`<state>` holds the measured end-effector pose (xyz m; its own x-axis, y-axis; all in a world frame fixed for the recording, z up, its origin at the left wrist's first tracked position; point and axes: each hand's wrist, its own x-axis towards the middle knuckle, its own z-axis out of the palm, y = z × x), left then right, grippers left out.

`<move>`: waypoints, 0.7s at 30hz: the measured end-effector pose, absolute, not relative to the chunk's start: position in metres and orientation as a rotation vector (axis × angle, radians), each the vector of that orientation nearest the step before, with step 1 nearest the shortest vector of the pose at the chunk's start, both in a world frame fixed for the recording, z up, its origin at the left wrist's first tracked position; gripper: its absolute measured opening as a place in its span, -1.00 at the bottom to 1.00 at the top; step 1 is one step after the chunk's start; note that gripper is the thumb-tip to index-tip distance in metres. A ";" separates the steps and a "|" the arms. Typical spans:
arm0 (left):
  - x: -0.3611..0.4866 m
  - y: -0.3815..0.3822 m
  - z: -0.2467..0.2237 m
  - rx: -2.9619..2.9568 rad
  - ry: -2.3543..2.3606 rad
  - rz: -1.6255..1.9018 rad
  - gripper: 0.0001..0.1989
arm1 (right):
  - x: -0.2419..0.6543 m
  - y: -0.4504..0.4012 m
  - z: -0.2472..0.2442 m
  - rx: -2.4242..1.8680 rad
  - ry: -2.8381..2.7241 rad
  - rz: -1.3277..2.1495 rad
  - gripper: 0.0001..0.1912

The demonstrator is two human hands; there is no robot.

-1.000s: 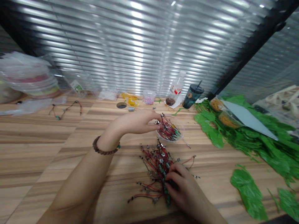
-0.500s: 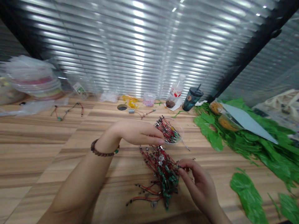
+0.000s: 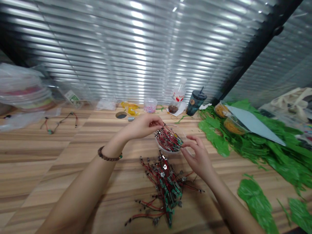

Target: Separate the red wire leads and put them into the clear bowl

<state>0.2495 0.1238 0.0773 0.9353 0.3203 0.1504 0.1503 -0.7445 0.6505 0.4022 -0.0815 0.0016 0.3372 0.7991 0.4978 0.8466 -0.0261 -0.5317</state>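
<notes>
Over a clear round bowl (image 3: 168,152) heaped with red-and-black wired circuit boards (image 3: 169,138), both my hands are closed in a pinch. My left hand (image 3: 146,126), with a bead bracelet at the wrist, grips the black-tipped wire ends at the bowl's far left. My right hand (image 3: 197,154) pinches the green end of a wired circuit board at the bowl's right rim; it blends with those beneath. Nearer me, a loose pile of wired circuit boards (image 3: 168,187) lies on the wooden table, wires fanning out to both sides.
Green plastic leaves (image 3: 263,152) cover the right side, under a pale sheet (image 3: 255,125). Along the back stand a bottle (image 3: 179,96), a dark tumbler (image 3: 195,103) and a tub of pink beads (image 3: 149,105). Stacked plastic containers (image 3: 24,91) sit at the left.
My right hand has moved from beside the loose pile up to the bowl's right rim. My left hand has gone from flat and stretched out to a pinch above the bowl.
</notes>
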 end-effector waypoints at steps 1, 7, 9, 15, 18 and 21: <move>0.250 0.125 0.076 2.443 0.340 0.330 -0.72 | 0.403 -0.076 0.002 -1.825 -1.486 -0.052 -0.92; 0.248 0.131 0.072 2.570 0.323 0.225 -0.67 | 0.415 -0.061 0.017 -1.823 -1.616 0.175 -0.90; 0.249 0.132 0.068 2.571 0.340 0.229 -0.62 | 0.420 -0.061 0.023 -1.830 -1.606 0.192 -0.88; 0.258 0.136 0.056 2.459 0.546 0.129 -0.58 | 0.430 -0.062 0.030 -1.957 -1.676 0.339 -0.91; 0.260 0.136 0.054 2.451 0.583 0.069 -0.61 | 0.429 -0.058 0.030 -1.991 -1.731 0.344 -0.89; 0.261 0.135 0.054 2.435 0.604 0.078 -0.60 | 0.424 -0.053 0.031 -1.987 -1.778 0.315 -0.90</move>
<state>0.2607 0.1348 0.0537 0.8937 0.4401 -0.0878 0.4035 -0.7023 0.5866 0.4244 -0.0533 0.0312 0.1416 0.9817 0.1276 0.8782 -0.0650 -0.4739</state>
